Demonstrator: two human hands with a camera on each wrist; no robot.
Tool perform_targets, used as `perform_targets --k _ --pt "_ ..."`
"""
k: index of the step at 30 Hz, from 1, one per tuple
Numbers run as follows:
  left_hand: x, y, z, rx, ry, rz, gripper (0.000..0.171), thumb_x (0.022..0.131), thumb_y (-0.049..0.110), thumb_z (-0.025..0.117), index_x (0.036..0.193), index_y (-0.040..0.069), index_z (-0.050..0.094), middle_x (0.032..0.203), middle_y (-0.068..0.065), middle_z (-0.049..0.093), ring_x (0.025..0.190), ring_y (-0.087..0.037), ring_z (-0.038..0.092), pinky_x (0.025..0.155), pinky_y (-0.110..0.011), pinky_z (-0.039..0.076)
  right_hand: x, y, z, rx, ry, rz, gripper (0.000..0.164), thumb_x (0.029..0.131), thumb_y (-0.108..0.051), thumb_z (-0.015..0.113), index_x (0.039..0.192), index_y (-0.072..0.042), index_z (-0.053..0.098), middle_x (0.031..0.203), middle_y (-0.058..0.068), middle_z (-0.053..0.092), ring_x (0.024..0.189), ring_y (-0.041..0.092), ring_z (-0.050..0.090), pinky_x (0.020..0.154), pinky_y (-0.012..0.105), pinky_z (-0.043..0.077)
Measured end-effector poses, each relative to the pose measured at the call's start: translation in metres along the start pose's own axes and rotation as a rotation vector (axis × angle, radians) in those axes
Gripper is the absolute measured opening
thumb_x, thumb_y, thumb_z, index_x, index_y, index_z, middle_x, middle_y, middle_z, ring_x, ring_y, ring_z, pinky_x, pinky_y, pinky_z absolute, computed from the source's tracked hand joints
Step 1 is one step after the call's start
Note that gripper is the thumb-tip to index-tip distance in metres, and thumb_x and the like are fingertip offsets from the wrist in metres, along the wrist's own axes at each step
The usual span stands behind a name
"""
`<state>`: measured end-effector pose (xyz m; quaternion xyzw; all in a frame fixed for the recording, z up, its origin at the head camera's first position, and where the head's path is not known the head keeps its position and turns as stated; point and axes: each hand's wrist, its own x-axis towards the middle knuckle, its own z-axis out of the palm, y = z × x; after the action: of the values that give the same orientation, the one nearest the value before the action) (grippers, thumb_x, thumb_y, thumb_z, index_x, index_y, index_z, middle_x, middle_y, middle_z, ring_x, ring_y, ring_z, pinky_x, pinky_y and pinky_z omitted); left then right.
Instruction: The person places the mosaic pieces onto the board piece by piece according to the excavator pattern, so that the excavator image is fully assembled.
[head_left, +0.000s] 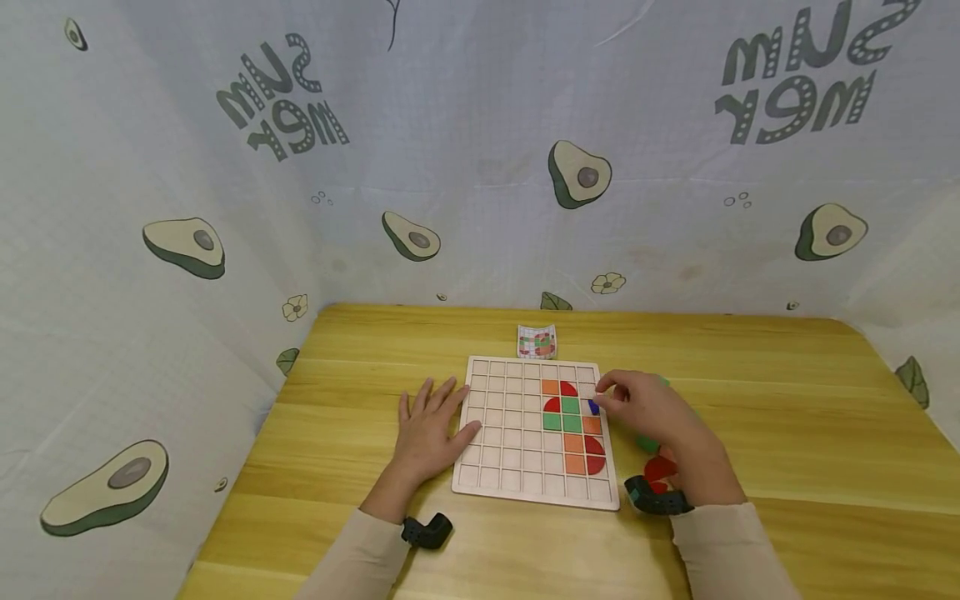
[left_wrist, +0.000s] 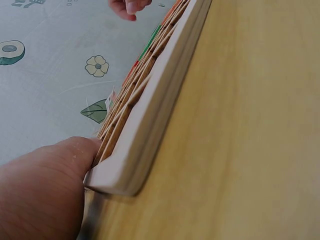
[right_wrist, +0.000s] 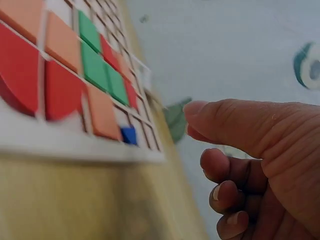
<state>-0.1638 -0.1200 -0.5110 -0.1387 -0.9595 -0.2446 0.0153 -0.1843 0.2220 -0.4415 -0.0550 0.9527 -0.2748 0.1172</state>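
Observation:
A square wooden grid board (head_left: pixel 536 501) lies on the table, with green squares (head_left: pixel 562 422), orange squares (head_left: pixel 573 463) and red quarter-circle pieces (head_left: pixel 594 445) set in cells on its right half. A small blue piece (right_wrist: pixel 129 134) with a slanted edge sits in a cell at the board's right edge. Just beside it in the head view, my right hand (head_left: pixel 645 406) hovers over the edge, thumb and index finger extended and the other fingers bent, holding nothing visible. My left hand (head_left: pixel 431 431) is spread flat at the board's left side, its thumb (left_wrist: pixel 77 152) resting on the rim.
Loose red pieces (head_left: pixel 660 468) and green pieces (head_left: pixel 647 444) lie right of the board, partly hidden under my right forearm. A small printed card (head_left: pixel 537 342) with a coloured grid pattern stands behind the board. A patterned curtain (head_left: pixel 480 167) hangs past the table's far edge.

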Motion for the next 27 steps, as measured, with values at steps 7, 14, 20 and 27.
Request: perform_targets --k 7,14,20,27 --pt "0.001 0.002 -0.001 0.004 -0.001 0.002 0.063 0.1 0.057 0.052 0.155 0.028 0.045 0.166 -0.002 0.036 0.158 -0.038 0.018 0.122 -0.071 0.002 -0.021 0.041 -0.027 0.072 0.029 0.071 0.032 0.101 -0.033 0.063 0.122 -0.008 0.064 0.09 0.009 0.053 0.065 0.021 0.049 0.054 0.032 0.045" --pt "0.0 0.001 0.0 0.017 0.006 0.009 0.063 0.1 0.058 0.052 0.155 0.028 0.046 0.166 -0.002 0.036 0.158 -0.039 0.019 0.122 -0.072 0.003 -0.031 0.078 -0.036 0.082 -0.029 0.139 0.036 0.1 -0.03 0.067 0.123 -0.002 0.065 0.087 0.008 0.056 0.068 0.02 0.057 0.061 0.032 0.049" --pt "-0.001 0.0 0.0 0.008 0.01 0.014 0.063 0.1 0.057 0.053 0.155 0.028 0.046 0.166 -0.003 0.036 0.158 -0.039 0.018 0.121 -0.073 0.003 -0.028 0.084 -0.034 0.069 -0.05 0.154 0.042 0.097 -0.034 0.07 0.123 0.0 0.066 0.082 0.005 0.054 0.067 0.019 0.055 0.062 0.031 0.044" --pt "0.0 -0.001 0.002 0.005 0.005 0.013 0.063 0.1 0.058 0.052 0.156 0.028 0.045 0.167 -0.002 0.035 0.158 -0.039 0.018 0.122 -0.072 0.002 -0.026 0.078 -0.026 0.066 -0.047 0.112 0.04 0.097 -0.033 0.071 0.12 -0.001 0.067 0.083 0.004 0.056 0.065 0.018 0.053 0.058 0.029 0.045"
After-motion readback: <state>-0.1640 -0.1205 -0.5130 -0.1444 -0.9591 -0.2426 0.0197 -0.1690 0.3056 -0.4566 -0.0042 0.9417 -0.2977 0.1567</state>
